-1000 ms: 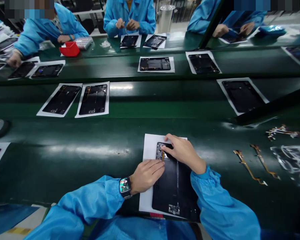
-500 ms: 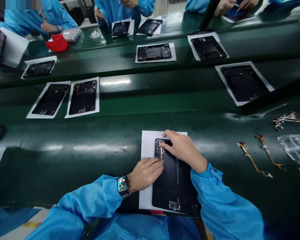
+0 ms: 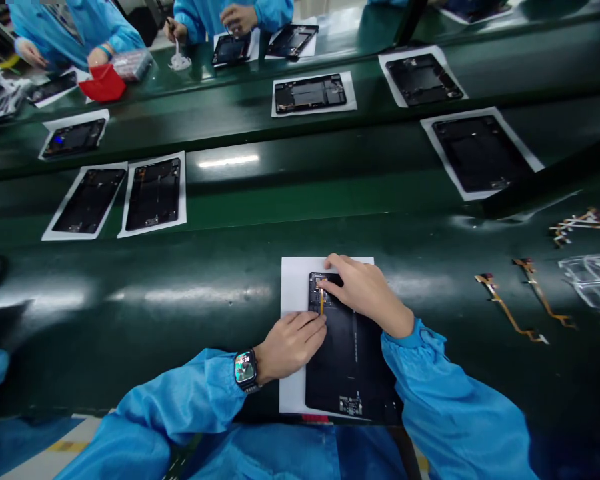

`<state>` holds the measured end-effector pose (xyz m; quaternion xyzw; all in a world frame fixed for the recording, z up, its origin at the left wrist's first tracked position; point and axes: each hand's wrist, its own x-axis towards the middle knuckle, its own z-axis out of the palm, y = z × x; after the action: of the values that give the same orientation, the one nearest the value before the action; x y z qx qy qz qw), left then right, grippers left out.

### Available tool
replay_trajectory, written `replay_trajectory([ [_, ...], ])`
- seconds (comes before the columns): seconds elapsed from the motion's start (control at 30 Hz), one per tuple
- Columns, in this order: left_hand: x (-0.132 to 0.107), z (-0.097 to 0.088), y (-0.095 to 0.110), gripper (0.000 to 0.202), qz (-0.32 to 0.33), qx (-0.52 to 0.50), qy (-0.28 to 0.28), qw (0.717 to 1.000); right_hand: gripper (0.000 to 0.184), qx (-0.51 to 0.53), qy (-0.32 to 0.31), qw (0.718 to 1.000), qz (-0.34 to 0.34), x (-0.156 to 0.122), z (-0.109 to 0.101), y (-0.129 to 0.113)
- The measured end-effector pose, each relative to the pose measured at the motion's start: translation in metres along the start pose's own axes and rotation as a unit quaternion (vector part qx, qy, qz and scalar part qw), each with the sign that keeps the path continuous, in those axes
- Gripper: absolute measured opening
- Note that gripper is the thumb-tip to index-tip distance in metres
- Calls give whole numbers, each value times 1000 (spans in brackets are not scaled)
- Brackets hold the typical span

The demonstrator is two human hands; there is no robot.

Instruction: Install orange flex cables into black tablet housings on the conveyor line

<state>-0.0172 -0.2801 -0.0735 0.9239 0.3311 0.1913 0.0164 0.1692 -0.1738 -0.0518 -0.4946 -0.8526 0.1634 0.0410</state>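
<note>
A black tablet housing point(image 3: 353, 360) lies on a sheet of white paper point(image 3: 293, 290) before me. In its upper left corner runs a thin orange flex cable point(image 3: 322, 301). My left hand point(image 3: 293, 343) rests across the housing's left edge, its fingers together and closed on the lower part of that cable. From the right, my right hand point(image 3: 363, 290) presses its thumb onto the cable's top end, while the bent index finger reaches past the housing's upper edge. The cable's two ends are partly hidden beneath my fingers.
Two loose flex cables point(image 3: 510, 310) lie to the right, beside a clear plastic tray point(image 3: 593, 280) and a cable pile point(image 3: 583, 227). Several housings on paper, including one housing point(image 3: 153, 193), sit farther off. A dark bar point(image 3: 555, 180) crosses at right. Co-workers sit opposite, near a red box point(image 3: 103, 83).
Both my hands keep nearly the same place on the cable. The view has shifted slightly. Across the table, the co-worker at far left no longer holds up the housing and paper.
</note>
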Motion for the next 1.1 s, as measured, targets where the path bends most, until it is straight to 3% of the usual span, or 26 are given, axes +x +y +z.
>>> replay_trajectory([
  [0.33,2,-2,3,20,16,19,-24,999,24,1,9,1000,-2,0,1,-1],
  [0.53,2,-2,-3,25,-17,-32,10,999,16,24,17,999,14,-7,-8,-2],
  [0.7,5,-9,-19,25,-32,-44,-41,998,29,169,-13,985,-23,-31,-30,0],
  [0.87,4,-21,-21,28,-1,-69,-95,993,12,246,-26,968,39,-67,-43,-4],
  [0.97,-1,-24,-19,28,7,-99,-97,990,14,235,-21,969,74,-88,-40,-11],
  [1.1,-11,-22,-18,26,6,-139,-71,988,10,233,13,971,47,-104,-22,-29],
])
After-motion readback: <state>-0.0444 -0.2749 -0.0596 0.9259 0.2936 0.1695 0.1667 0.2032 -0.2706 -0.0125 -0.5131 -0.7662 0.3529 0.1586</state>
